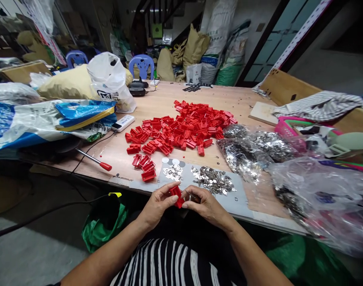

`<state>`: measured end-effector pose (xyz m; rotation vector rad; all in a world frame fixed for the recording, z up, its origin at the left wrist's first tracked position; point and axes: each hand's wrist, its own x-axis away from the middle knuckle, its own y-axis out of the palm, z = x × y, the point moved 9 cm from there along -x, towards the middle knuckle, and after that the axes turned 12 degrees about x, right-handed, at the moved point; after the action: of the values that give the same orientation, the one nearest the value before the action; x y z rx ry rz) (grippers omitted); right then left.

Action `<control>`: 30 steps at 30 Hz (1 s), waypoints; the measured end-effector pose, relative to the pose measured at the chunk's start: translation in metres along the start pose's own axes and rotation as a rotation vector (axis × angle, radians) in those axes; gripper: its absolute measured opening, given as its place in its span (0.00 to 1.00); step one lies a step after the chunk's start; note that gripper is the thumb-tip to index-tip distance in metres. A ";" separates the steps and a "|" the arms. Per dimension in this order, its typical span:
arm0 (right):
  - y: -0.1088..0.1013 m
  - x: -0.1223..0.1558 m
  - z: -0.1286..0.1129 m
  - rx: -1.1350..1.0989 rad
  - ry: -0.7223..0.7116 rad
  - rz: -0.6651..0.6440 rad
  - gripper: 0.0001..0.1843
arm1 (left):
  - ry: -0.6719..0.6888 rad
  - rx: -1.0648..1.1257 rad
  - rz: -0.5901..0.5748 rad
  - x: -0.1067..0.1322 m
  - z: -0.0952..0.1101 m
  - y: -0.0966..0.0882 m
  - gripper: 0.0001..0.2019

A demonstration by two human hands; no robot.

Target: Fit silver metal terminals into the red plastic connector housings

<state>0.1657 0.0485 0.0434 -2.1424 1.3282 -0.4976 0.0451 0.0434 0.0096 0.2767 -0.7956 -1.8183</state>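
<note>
Just above my lap, at the table's near edge, my left hand (157,202) grips a small red plastic housing (176,194) between thumb and fingers. My right hand (203,202) is closed beside it, its fingertips at the housing's right side. A thin dark metal piece (193,196) shows between the right fingers; its kind is unclear. Beyond the hands, a grey mat (237,202) bears a small pile of bright metal parts (173,172) and a larger pile of metal plates (212,179). Several loose red housings (148,175) lie left of the mat, in front of a big red heap (184,129).
Clear bags of metal parts (243,155) lie on the right, near a pink basket (284,127). A red-tipped metal lever (105,166) juts out at left, by a white device (123,123) with a cable. Sacks (70,83) crowd the left; a green bag (118,218) hangs below.
</note>
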 end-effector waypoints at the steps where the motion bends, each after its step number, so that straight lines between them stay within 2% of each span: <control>1: -0.007 -0.002 0.005 0.040 0.026 0.034 0.04 | -0.001 0.024 0.016 0.000 0.000 -0.001 0.23; 3: -0.030 -0.006 0.017 0.185 0.086 0.155 0.05 | 0.007 0.057 0.044 0.000 0.000 -0.003 0.23; 6: -0.062 -0.014 0.031 0.547 0.228 0.307 0.07 | 0.033 0.059 0.052 0.000 0.002 -0.006 0.23; 8: -0.072 -0.022 0.039 0.772 0.346 0.303 0.08 | 0.049 0.047 0.047 -0.001 0.003 -0.007 0.22; 11: -0.070 -0.038 0.044 0.960 0.430 0.202 0.09 | 0.064 0.039 0.049 -0.001 0.004 -0.010 0.21; 16: -0.062 -0.051 0.044 1.017 0.431 0.129 0.08 | 0.079 0.029 0.080 0.000 0.005 -0.018 0.22; 23: -0.056 -0.044 0.037 1.009 0.310 0.141 0.06 | 0.082 0.035 0.098 -0.001 0.004 -0.021 0.21; 27: -0.064 -0.043 0.037 0.981 0.320 0.201 0.08 | 0.076 0.052 0.120 -0.001 0.003 -0.020 0.22; 30: -0.068 -0.049 0.040 1.001 0.340 0.188 0.09 | 0.084 0.052 0.135 -0.001 0.003 -0.020 0.24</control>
<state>0.2142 0.1267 0.0544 -1.1272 1.0725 -1.1794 0.0287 0.0494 -0.0006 0.3232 -0.7852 -1.6505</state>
